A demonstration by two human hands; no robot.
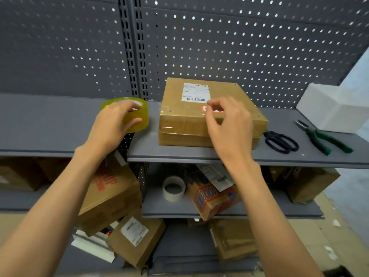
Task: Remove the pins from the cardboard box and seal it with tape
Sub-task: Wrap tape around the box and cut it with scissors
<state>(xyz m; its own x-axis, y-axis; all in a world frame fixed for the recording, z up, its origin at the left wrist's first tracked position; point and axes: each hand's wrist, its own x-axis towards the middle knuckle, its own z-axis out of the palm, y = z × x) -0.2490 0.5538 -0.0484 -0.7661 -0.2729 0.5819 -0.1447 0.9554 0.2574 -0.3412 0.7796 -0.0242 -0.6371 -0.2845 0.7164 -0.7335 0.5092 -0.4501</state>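
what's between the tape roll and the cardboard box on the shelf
In the head view only bare grey shelf lies between the tape roll and the cardboard box.

Black scissors (281,142) are lying beside green pliers (323,136) on the shelf (60,126); a white block (329,108) is sitting behind them.

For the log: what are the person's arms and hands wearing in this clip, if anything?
Nothing that shows. Both forearms are bare from the frame's lower edge up to the wrists, with no sleeves in view. The left hand and right hand have no gloves, and no watch, bracelet or ring is visible. Nails look short and unpainted.
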